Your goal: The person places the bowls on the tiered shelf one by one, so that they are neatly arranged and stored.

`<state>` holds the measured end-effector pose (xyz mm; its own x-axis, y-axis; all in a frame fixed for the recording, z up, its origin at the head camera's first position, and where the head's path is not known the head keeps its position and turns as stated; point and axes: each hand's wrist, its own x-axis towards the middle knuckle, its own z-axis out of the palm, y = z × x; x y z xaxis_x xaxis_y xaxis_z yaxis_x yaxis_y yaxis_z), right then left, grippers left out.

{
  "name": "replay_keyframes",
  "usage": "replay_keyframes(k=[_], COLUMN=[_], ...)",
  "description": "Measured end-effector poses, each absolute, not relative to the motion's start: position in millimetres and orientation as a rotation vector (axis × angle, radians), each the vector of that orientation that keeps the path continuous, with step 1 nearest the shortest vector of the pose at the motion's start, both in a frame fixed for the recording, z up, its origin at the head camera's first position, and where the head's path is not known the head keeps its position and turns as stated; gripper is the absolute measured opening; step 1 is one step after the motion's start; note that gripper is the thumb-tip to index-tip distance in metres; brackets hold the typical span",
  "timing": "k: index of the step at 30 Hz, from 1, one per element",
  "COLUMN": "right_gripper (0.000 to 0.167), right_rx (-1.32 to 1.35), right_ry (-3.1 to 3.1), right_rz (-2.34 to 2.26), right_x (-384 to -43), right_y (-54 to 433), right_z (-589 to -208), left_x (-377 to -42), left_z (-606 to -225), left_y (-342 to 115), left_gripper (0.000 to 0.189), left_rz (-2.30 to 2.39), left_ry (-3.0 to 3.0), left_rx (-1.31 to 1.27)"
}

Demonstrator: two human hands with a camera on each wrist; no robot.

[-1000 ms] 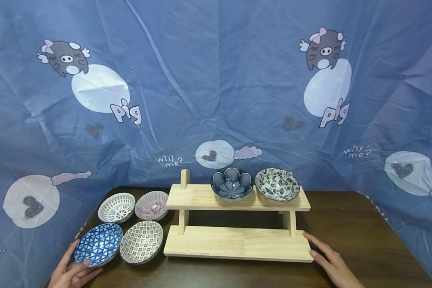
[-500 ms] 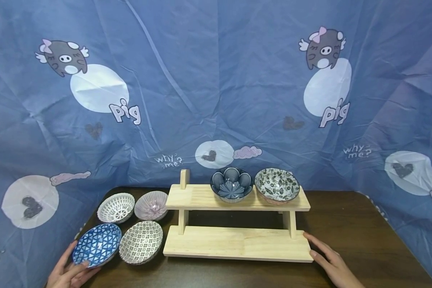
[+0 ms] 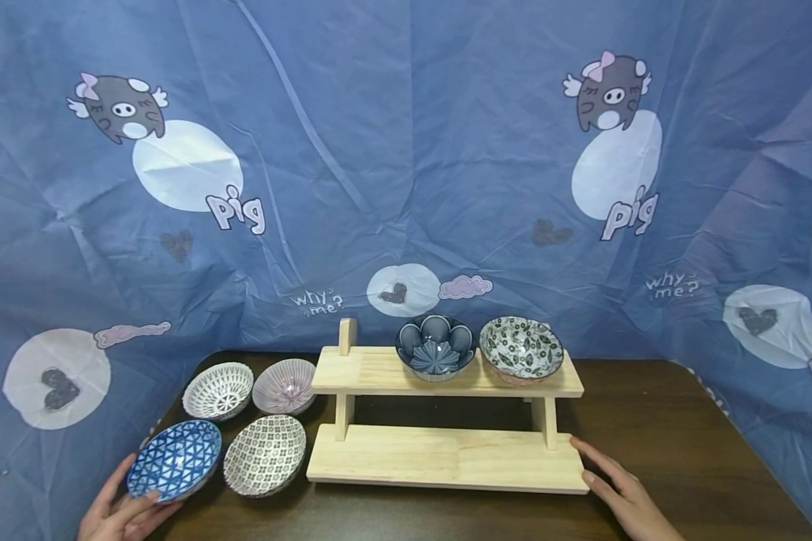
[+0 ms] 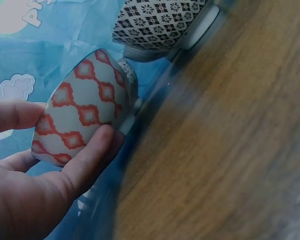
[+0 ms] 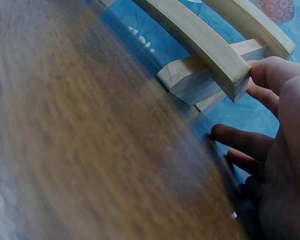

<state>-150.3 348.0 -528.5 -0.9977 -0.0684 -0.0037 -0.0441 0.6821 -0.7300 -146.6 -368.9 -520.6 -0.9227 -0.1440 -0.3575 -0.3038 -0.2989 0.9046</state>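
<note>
My left hand (image 3: 123,515) grips a blue bowl (image 3: 176,458) at the table's left edge, thumb at its near rim and fingers on its far left side. White triangle lines pattern the inside; in the left wrist view its outer wall (image 4: 85,107) is pale with red diamonds. A gap separates it from the grey-patterned bowl (image 3: 265,456) on its right. At the other side, my right hand (image 3: 625,496) touches the right end of the lower board of a two-tier wooden stand (image 3: 440,454) with thumb and forefinger, its other fingers spread in the right wrist view.
Behind those bowls sit a white patterned bowl (image 3: 219,391) and a pale purple striped bowl (image 3: 286,386). On the stand's upper board are a dark blue petal bowl (image 3: 436,349) and a leaf-patterned bowl (image 3: 521,349). A blue printed cloth (image 3: 406,150) hangs behind the brown table (image 3: 663,421).
My left hand has moved slightly left with the blue bowl, widening the gap to the grey-patterned bowl. The right hand and the stand look unchanged.
</note>
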Motion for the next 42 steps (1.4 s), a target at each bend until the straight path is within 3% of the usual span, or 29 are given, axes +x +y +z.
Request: replay_keyframes(k=[17, 34, 42], right_gripper=[0.049, 0.050, 0.050], right_rx=[-0.101, -0.081, -0.097], right_ry=[2.824, 2.809, 2.809], right_rz=[-1.256, -1.256, -1.266], right_x=[-150, -152, -151], right_y=[349, 348, 348], right_z=[-529, -527, -528], left_x=[-139, -135, -137], left_z=[-501, -490, -472], left_y=[-371, -365, -355], left_gripper=[0.098, 0.078, 0.088], left_rz=[2.410, 2.578, 2.450], left_ry=[1.808, 1.693, 1.822], left_rx=[-0.548, -0.408, -0.458])
